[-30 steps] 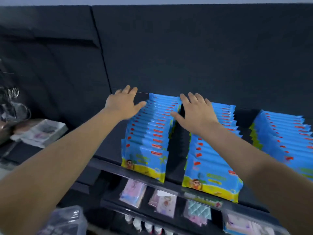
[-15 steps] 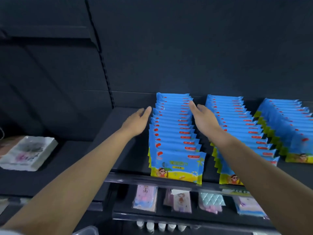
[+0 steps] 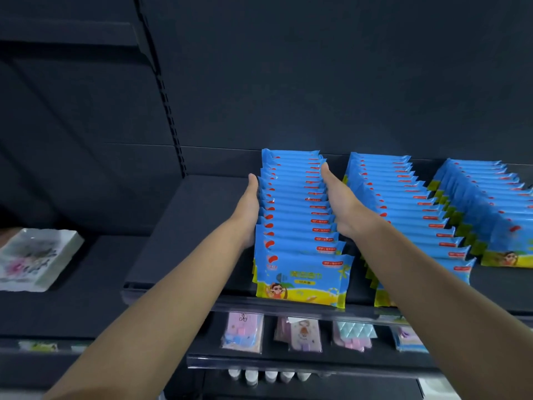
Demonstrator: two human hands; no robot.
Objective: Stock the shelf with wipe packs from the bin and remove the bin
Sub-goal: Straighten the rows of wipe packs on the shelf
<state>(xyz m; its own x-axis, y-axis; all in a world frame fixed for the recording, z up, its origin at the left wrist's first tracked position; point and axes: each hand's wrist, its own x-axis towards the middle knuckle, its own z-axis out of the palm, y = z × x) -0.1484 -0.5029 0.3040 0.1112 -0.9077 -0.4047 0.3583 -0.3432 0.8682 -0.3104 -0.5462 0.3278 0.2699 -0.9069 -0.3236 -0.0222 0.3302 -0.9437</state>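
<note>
Left hand: the left hand [image 3: 247, 207] lies flat against the left side of the left row [image 3: 300, 223] of wipe packs, fingers straight, palm pressing the pack edges; open, not wrapped round anything.
Right hand: the right hand [image 3: 341, 202] presses flat on that row's right side, fingers extended, thumb low by the front packs; open too.
Change: half a second ago both hands stood just off the row, the left clear of it; now both touch it, squeezing it between the palms. A second ago they rested on top of the rows.
Left row: on the shelf [image 3: 178, 226], packs upright and overlapping, front pack at the shelf lip, rear pack near the back panel.
Middle row [image 3: 403, 215]: just right of the right hand, partly hidden by the forearm.
Right row [image 3: 490, 215]: further right, running off the edge.
Bin: not in view.
Lower shelf [image 3: 288, 359]: small pastel packets [image 3: 243, 332] hang in a line.
Far left: a white wrapped pack [image 3: 34, 259] lies flat on the neighbouring shelf.
</note>
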